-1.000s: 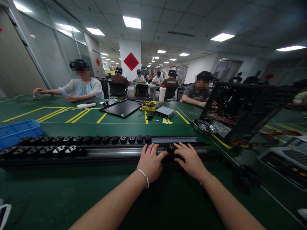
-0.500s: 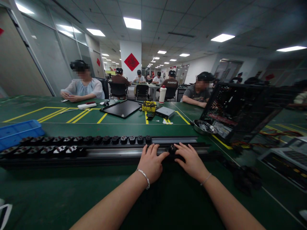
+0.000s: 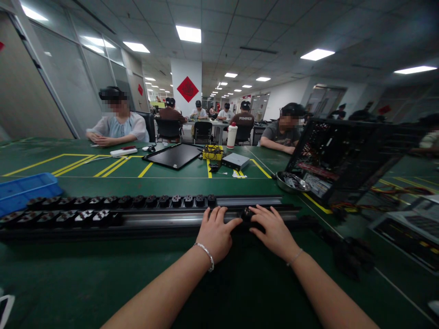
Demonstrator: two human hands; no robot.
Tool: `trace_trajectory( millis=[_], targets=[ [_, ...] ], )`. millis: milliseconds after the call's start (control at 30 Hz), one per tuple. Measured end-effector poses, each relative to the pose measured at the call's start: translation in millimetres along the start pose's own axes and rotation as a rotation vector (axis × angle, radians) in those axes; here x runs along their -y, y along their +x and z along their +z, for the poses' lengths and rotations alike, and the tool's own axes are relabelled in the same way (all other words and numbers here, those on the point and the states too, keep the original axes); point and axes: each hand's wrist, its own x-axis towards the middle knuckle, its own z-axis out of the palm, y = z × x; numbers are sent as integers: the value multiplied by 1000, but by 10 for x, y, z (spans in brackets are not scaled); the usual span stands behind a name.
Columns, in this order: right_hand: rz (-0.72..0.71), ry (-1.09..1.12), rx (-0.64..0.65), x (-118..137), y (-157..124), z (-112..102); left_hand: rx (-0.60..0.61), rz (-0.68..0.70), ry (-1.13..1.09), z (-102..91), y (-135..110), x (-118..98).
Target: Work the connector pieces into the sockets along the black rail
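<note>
Two long black tracks with silver channels lie across the table, and black socket modules (image 3: pixel 100 215) sit in a row along the left part of the front track (image 3: pixel 161 220). My left hand (image 3: pixel 215 233) rests on this track, its fingers stretched over the channel and its thumb pointing right. Close to that thumb tip is a single black socket module (image 3: pixel 246 213) at the track's right part. My right hand (image 3: pixel 274 230) has its fingertips and thumb about this module; its underside is hidden. The rear track (image 3: pixel 248 200) carries more modules on its left part.
A blue tray (image 3: pixel 30 189) stands at the left. To the right are a metal bowl (image 3: pixel 292 182) of small parts, an opened computer case (image 3: pixel 343 160) and dark loose pieces (image 3: pixel 353 256). Beyond lie a black panel (image 3: pixel 174 155) and a grey box (image 3: pixel 236 161). Two people sit across.
Both my hands keep nearly the same place on the front track and the module stays by the right fingertips. The view has shifted very slightly.
</note>
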Motion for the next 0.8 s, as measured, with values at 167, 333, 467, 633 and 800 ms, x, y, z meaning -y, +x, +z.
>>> trace_trajectory(
  millis=[167,333,467,633,800],
  targets=[
    [2,-2,-5,0,3,0,-11,6,0,8,-2,1],
    [1,1,-2,-2,0,-3,-26,12,6,25,-8,8],
    [10,4,8,-9,-3,-2,-35,22,9,45,-8,18],
    [20,5,22,-1,-1,-9,-46,25,12,60,-15,27],
    [21,5,15,7,0,-18,-40,29,23,48,-15,24]
  ],
)
